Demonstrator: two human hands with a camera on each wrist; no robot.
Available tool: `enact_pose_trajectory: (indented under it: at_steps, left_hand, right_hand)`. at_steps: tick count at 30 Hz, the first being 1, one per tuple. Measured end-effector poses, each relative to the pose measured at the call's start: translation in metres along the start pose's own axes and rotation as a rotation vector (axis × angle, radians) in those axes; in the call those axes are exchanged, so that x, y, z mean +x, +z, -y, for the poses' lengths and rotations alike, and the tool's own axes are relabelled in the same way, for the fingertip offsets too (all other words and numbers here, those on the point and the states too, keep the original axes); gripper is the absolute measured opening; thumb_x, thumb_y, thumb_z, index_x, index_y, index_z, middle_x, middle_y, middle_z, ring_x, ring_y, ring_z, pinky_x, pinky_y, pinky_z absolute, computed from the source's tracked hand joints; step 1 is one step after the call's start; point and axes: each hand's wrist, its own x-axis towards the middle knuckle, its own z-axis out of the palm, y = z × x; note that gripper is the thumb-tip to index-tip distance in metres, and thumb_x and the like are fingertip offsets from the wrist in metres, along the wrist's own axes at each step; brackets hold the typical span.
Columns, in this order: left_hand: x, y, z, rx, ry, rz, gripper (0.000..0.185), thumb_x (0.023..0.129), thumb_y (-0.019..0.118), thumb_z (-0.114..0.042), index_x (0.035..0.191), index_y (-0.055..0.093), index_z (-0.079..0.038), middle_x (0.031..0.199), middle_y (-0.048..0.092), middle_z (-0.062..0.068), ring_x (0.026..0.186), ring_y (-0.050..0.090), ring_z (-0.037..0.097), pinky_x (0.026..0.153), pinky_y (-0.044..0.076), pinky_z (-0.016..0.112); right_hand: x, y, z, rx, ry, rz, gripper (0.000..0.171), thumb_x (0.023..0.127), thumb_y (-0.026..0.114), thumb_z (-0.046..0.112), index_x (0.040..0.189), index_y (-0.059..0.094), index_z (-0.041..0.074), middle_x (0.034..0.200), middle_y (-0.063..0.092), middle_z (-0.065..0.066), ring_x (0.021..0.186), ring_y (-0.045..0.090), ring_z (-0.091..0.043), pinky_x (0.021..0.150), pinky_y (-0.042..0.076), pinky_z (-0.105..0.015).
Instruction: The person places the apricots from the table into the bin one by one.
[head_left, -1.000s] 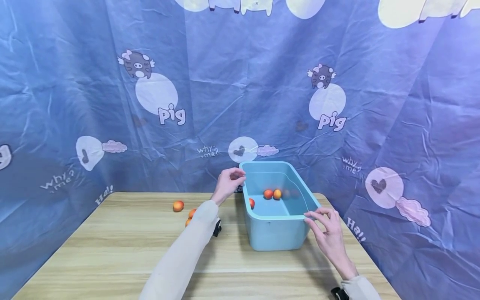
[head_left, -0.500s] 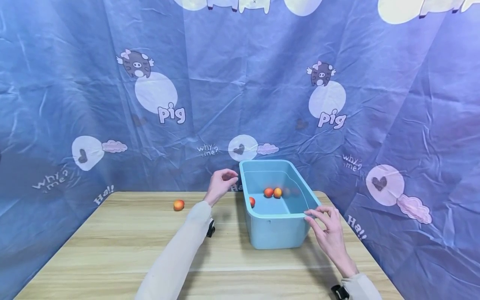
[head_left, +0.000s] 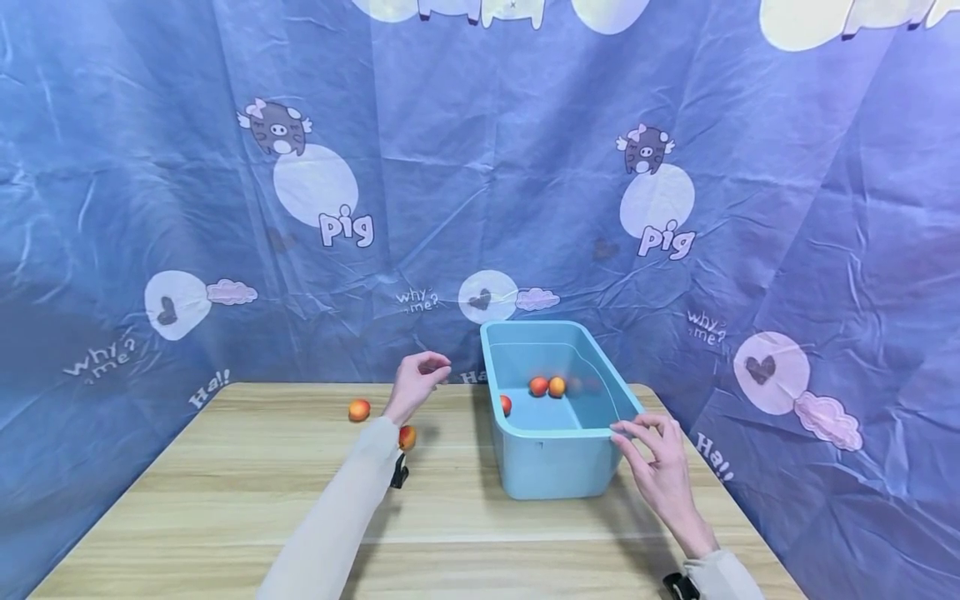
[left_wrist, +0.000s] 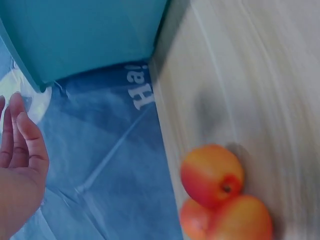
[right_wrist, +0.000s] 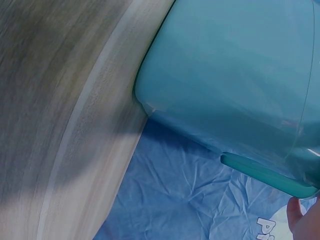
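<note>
Bin [head_left: 555, 468] holds three red-orange fruits [head_left: 557, 387]; right grip [head_left: 660, 465] pinches rim [head_left: 555, 433].

The head view looks forward and down over the surface [head_left: 465, 525], far enough back for the left hand [head_left: 415, 387], the right hand [head_left: 662, 473], the blue tub [head_left: 555, 468] and the printed cloth [head_left: 480, 183] behind. The left wrist view sits much closer (turned so the surface stands upright along its right), facing cloth, tub and orange-red fruit [left_wrist: 211, 172]. The right wrist view, also close and rotated, faces the tub's outside. All three share tub, surface and cloth.
</note>
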Motion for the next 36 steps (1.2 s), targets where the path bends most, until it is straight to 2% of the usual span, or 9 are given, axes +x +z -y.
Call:
enact_pose_trajectory:
  at_steps: [4,9,11,15,19,22,25,30,36]
  left_hand:
    - [-0.007,-0.014,0.009,-0.022,-0.026,-0.019,0.011,0.088,0.070,-0.006,0.098,0.071,-0.001,0.088,0.071,0.016,0.079,0.068,0.037,0.060,0.051,0.025]
    - [-0.017,-0.034,0.023,-0.051,-0.050,-0.044,0.013,0.090,0.069,-0.006,0.100,0.069,0.002,0.081,0.070,0.005,0.076,0.067,0.028,0.063,0.053,0.029]
    - [-0.020,-0.042,0.029,-0.027,-0.064,-0.068,0.012,0.090,0.069,-0.006,0.099,0.070,0.001,0.082,0.070,0.002,0.076,0.066,0.022,0.067,0.053,0.027]
    - [-0.025,-0.060,0.040,0.097,-0.075,-0.133,0.014,0.087,0.071,-0.005,0.100,0.071,0.000,0.091,0.073,0.010,0.079,0.063,0.014,0.071,0.048,0.020]
    - [-0.029,-0.080,0.050,0.212,-0.111,-0.168,0.024,0.086,0.071,-0.004,0.110,0.069,-0.001,0.109,0.069,0.020,0.098,0.061,0.025,0.083,0.047,0.027]
    - [-0.031,-0.093,0.058,0.240,-0.151,-0.152,0.036,0.085,0.069,-0.002,0.121,0.064,-0.001,0.125,0.062,0.023,0.118,0.053,0.035,0.097,0.045,0.040]
    - [-0.030,-0.104,0.064,0.263,-0.184,-0.122,0.046,0.085,0.070,-0.002,0.129,0.058,-0.001,0.135,0.055,0.025,0.129,0.045,0.040,0.107,0.039,0.049]
    - [-0.031,-0.115,0.076,0.223,-0.294,-0.084,0.058,0.086,0.069,-0.004,0.139,0.048,0.000,0.143,0.044,0.028,0.134,0.036,0.042,0.112,0.031,0.052]
    - [-0.034,-0.124,0.093,0.064,-0.450,-0.052,0.071,0.087,0.069,-0.007,0.148,0.033,0.003,0.147,0.036,0.029,0.132,0.040,0.042,0.103,0.041,0.049]
  right_hand:
    - [-0.001,0.000,-0.001,-0.002,0.000,-0.003,0.023,0.069,0.079,0.006,0.092,0.076,0.003,0.092,0.058,-0.017,0.094,0.047,-0.022,0.084,0.030,-0.032]
    - [-0.001,0.001,-0.001,0.000,-0.002,-0.005,0.026,0.066,0.080,0.001,0.091,0.076,0.003,0.091,0.058,-0.017,0.092,0.047,-0.025,0.085,0.030,-0.030]
    - [-0.001,0.001,-0.001,0.004,-0.002,-0.001,0.028,0.064,0.080,-0.002,0.091,0.076,0.003,0.091,0.058,-0.017,0.092,0.047,-0.025,0.086,0.030,-0.029]
    - [0.000,0.000,0.001,0.005,0.003,0.007,0.026,0.067,0.080,0.000,0.092,0.076,0.004,0.092,0.059,-0.017,0.092,0.046,-0.025,0.086,0.030,-0.028]
    - [0.001,-0.001,0.002,-0.002,0.007,0.012,0.022,0.071,0.079,0.004,0.093,0.076,0.005,0.093,0.058,-0.016,0.093,0.046,-0.024,0.086,0.030,-0.026]
    - [0.002,-0.001,0.002,-0.007,0.007,0.014,0.022,0.071,0.079,0.004,0.093,0.076,0.005,0.093,0.058,-0.016,0.094,0.046,-0.022,0.085,0.030,-0.027]
    - [0.003,-0.002,0.002,-0.007,0.003,0.012,0.020,0.073,0.079,0.006,0.093,0.076,0.005,0.092,0.058,-0.015,0.093,0.046,-0.021,0.085,0.030,-0.027]
    - [0.002,-0.002,0.000,-0.001,-0.001,0.004,0.022,0.071,0.080,0.005,0.092,0.076,0.004,0.092,0.059,-0.016,0.092,0.046,-0.023,0.085,0.031,-0.027]
    - [0.002,-0.001,0.000,-0.003,0.001,0.009,0.029,0.064,0.080,-0.003,0.092,0.076,0.004,0.092,0.059,-0.016,0.093,0.047,-0.023,0.086,0.030,-0.025]
